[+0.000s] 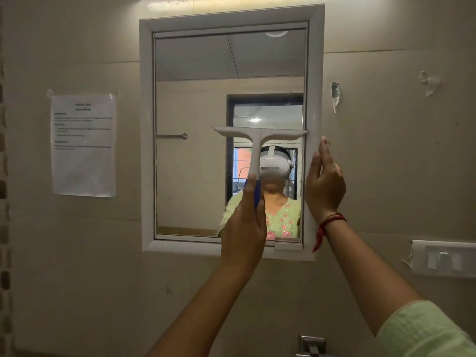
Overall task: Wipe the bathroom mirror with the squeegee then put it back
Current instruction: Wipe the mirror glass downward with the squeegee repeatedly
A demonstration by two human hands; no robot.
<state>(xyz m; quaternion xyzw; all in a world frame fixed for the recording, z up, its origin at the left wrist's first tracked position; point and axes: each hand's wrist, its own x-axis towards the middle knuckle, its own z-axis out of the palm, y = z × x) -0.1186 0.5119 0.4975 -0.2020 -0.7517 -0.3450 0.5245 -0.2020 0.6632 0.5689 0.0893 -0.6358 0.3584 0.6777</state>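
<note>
The left hand (243,222) is up in front of the mirror (193,124), fingers wrapped tight around the lower, blue part of the squeegee (257,140) handle, thumb running up the near side of it. The handle stands close to upright, white stem rising out of the fist, and the wide white blade head sits level across the right half of the glass, about midway up. Its right tip reaches the inner edge of the mirror frame (146,150); its left tip ends near the middle of the glass. Whether the blade edge is actually pressed on the glass cannot be told from here.

Over on the right, the right hand (325,181) is flat and open, fingers straight and together, pointing up, laid against the right side of the white frame. It holds nothing; it simply rests on the frame's outer edge. A red thread bracelet (331,220) circles that wrist, its loose ends hanging down, and a pale green sleeve (422,331) shows low on the right forearm.

A printed paper sheet (83,144) is taped to the beige wall left of the mirror. A white switch plate (443,257) sits on the wall at far right, below the mirror's level.
</note>
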